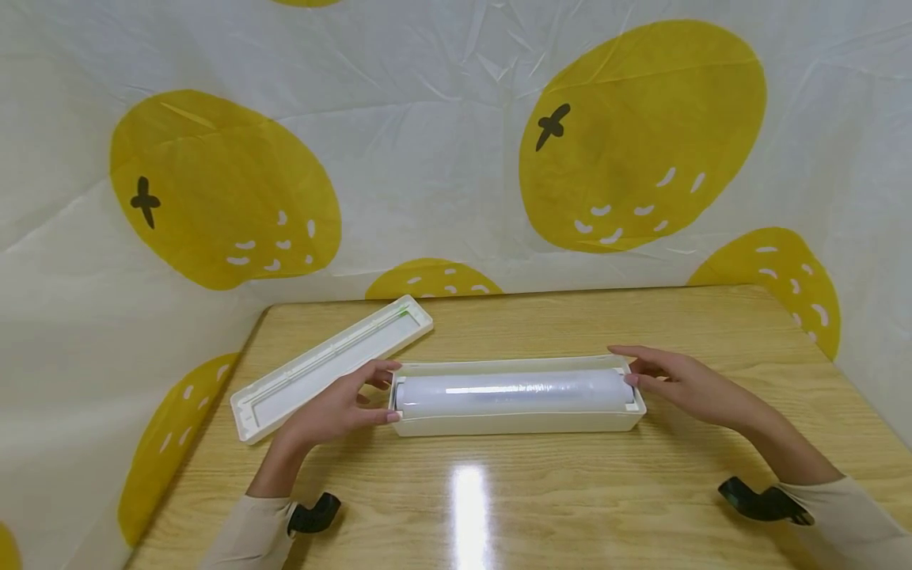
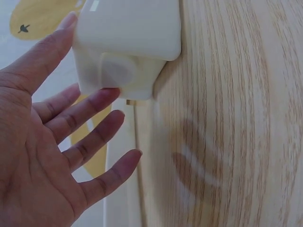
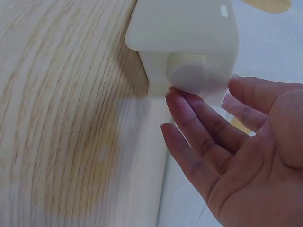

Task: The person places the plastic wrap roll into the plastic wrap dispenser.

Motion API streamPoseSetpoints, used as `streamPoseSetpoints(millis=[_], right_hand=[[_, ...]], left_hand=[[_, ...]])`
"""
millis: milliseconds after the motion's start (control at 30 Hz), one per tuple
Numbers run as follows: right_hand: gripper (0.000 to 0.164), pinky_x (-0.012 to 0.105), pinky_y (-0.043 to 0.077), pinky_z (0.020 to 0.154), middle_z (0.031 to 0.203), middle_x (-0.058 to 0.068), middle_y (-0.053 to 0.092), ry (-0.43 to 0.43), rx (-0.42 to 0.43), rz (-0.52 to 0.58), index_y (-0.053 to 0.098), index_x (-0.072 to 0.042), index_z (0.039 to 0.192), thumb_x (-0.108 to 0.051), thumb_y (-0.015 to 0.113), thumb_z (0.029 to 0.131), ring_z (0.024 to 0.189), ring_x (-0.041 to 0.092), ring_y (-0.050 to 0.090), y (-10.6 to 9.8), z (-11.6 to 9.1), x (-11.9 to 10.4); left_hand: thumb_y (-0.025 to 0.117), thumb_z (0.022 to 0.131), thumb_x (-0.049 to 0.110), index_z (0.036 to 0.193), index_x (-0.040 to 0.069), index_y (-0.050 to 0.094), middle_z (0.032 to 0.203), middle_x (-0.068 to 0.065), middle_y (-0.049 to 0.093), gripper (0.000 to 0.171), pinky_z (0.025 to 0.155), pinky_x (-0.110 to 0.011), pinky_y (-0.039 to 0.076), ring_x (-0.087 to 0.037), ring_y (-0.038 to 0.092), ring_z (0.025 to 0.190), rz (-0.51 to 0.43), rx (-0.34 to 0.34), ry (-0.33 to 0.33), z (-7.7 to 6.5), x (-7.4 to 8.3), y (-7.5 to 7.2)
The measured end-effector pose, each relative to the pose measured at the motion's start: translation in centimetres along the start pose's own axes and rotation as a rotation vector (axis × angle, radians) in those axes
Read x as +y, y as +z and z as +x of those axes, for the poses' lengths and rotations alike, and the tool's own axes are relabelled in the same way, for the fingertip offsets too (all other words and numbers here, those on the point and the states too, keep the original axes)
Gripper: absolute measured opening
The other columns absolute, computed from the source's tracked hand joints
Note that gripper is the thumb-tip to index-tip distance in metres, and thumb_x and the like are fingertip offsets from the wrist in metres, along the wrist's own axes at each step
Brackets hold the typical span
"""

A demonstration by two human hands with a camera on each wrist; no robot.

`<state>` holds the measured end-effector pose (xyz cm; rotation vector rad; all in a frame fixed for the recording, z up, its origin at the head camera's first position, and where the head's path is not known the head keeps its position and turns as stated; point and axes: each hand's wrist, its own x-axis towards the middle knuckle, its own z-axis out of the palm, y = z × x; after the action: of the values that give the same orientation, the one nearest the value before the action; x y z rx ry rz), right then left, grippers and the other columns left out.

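Note:
A long cream-white open box [image 1: 520, 425] lies crosswise in front of me, with a roll of clear cling film [image 1: 513, 389] inside it. My left hand [image 1: 335, 405] is at the box's left end, thumb at the near corner and a finger at the far corner. At the opposite end is my right hand [image 1: 680, 384], its thumb tip over the end of the roll and its index finger by the far corner. Both wrist views show spread, nearly straight fingers, with fingertips right at the box's end wall [image 2: 128, 28].
Behind my left hand lies a long white lid [image 1: 335, 364], slanted, its inner side up. The wooden table [image 1: 570, 499] ends at a cloth backdrop with yellow fruit prints [image 1: 641, 134]. Black wrist pieces [image 1: 758, 500] sit at both sleeves.

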<state>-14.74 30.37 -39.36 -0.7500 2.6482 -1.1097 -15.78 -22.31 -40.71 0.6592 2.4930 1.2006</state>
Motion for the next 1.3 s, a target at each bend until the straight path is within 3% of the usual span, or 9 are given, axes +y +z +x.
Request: streamPoseSetpoints(millis=[333, 600, 833, 1300], right_hand=[[0.048, 0.024, 0.052, 0.080, 0.110, 0.001, 0.066, 0.003, -0.015, 0.013, 0.045, -0.007, 0.153, -0.016, 0.054, 0.107, 0.101, 0.006, 0.061, -0.09, -0.12, 0.02], [0.048, 0.024, 0.053, 0.079, 0.113, 0.005, 0.066, -0.017, -0.016, 0.017, 0.044, -0.004, 0.152, -0.013, 0.054, 0.106, 0.101, 0.004, 0.060, -0.17, -0.16, 0.44], [0.050, 0.022, 0.053, 0.082, 0.120, 0.008, 0.065, 0.014, -0.045, 0.050, 0.043, -0.005, 0.153, -0.016, 0.055, 0.106, 0.106, 0.003, 0.059, -0.42, -0.30, 0.38], [0.050, 0.023, 0.053, 0.082, 0.117, 0.008, 0.066, 0.028, -0.052, 0.081, 0.043, -0.006, 0.153, -0.016, 0.055, 0.106, 0.105, 0.007, 0.060, -0.40, -0.23, 0.45]], left_hand=[[0.081, 0.089, 0.033, 0.149, 0.016, 0.045, 0.137, -0.009, 0.058, 0.073, 0.101, -0.055, 0.050, -0.034, 0.053, 0.128, 0.004, 0.004, -0.001, 0.03, 0.10, -0.01], [0.081, 0.088, 0.033, 0.149, 0.015, 0.045, 0.135, -0.010, 0.059, 0.072, 0.100, -0.054, 0.051, -0.035, 0.054, 0.127, 0.008, 0.000, 0.008, 0.09, -0.13, -0.03], [0.081, 0.088, 0.033, 0.149, 0.016, 0.046, 0.135, -0.010, 0.059, 0.072, 0.100, -0.053, 0.051, -0.034, 0.054, 0.127, 0.011, -0.001, 0.006, 0.17, -0.34, -0.07], [0.082, 0.087, 0.036, 0.148, 0.017, 0.046, 0.136, -0.008, 0.059, 0.074, 0.100, -0.052, 0.052, -0.033, 0.054, 0.128, 0.027, 0.004, -0.008, 0.15, 0.00, -0.16]])
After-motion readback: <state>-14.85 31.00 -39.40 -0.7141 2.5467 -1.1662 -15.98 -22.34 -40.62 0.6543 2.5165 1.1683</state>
